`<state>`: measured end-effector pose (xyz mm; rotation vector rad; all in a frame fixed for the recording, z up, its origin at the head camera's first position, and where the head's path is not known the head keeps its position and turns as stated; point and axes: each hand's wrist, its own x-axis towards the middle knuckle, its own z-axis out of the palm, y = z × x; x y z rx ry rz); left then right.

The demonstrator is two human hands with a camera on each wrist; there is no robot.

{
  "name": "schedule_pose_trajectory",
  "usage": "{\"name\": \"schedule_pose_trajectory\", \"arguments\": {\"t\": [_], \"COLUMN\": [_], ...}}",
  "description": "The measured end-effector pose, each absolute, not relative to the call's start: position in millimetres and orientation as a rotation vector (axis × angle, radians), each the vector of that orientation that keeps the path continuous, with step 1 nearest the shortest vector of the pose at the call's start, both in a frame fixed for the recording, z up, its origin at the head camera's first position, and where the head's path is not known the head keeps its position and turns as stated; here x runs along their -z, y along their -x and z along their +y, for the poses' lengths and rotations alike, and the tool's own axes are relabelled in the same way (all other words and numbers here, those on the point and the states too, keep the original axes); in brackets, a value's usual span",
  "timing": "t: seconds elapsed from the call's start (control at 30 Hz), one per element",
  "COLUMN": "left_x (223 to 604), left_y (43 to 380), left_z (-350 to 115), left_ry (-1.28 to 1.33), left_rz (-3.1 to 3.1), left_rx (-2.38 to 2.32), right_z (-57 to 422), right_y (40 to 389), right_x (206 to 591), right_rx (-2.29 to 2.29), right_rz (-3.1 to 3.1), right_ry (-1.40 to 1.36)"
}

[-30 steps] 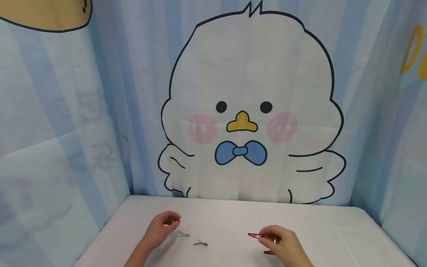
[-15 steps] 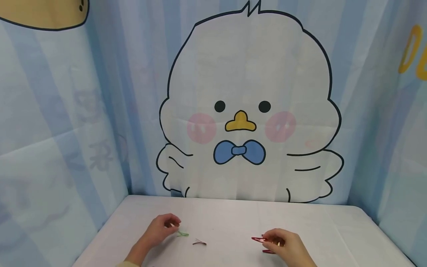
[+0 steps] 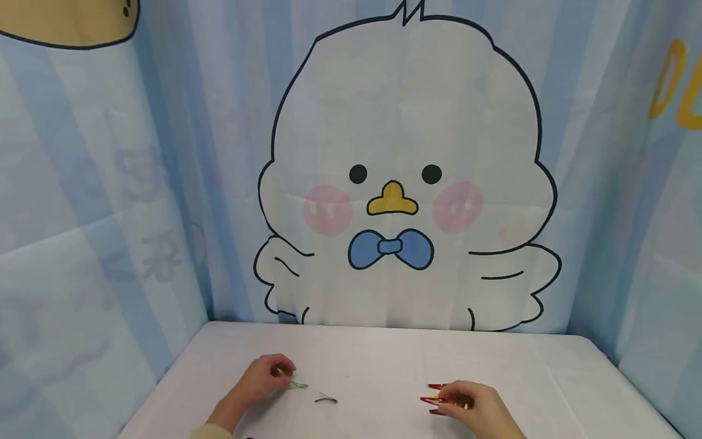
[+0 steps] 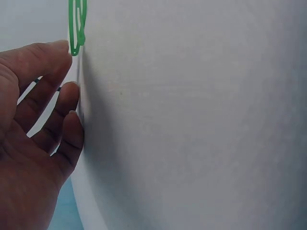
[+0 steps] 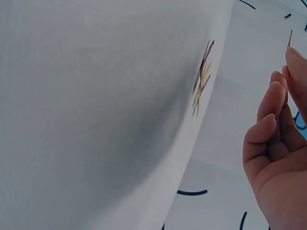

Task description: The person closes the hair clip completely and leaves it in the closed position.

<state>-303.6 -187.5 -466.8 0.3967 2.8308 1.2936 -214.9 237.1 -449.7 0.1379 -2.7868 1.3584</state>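
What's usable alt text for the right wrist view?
At the right edge, a right hand pinches a thin dark clip against a pale backdrop with dark drawn lines. To the left, slender dark red and yellow clips overlap in a small cluster on a white table.

Booth with cartoon-printed curtains

There's a green clip, red clip and blue-striped backdrop.

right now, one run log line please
left hand: at green hair clip, grip unclear | right hand: pinches red hair clip | dark hair clip: on table between hands
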Motion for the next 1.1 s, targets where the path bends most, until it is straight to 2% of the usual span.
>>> {"name": "schedule_pose_trajectory", "arguments": {"t": [0.17, 0.4, 0.6, 1.1], "left_x": [468.8, 473.3, 474.2, 475.2], "left_y": [306.0, 306.6, 309.4, 310.0], "left_z": [-188.7, -192.2, -193.8, -191.7], "left_ry": [-0.414, -0.442, -0.515, -0.499], "left_rz": [2.836, 2.844, 2.836, 2.854], "left_rx": [-1.261, -1.253, -1.248, -1.168], "right_z": [243.3, 252.5, 255.3, 258.4], "right_y": [216.6, 219.1, 220.9, 223.1], "right_x": [452.2, 459.6, 462.2, 470.1], "right_rx": [-1.341, -1.359, -1.375, -1.416], "right_rz": [-2.829, -2.928, -2.968, -3.059], "right_ry": [-0.124, -0.259, -0.211, -0.196]}}
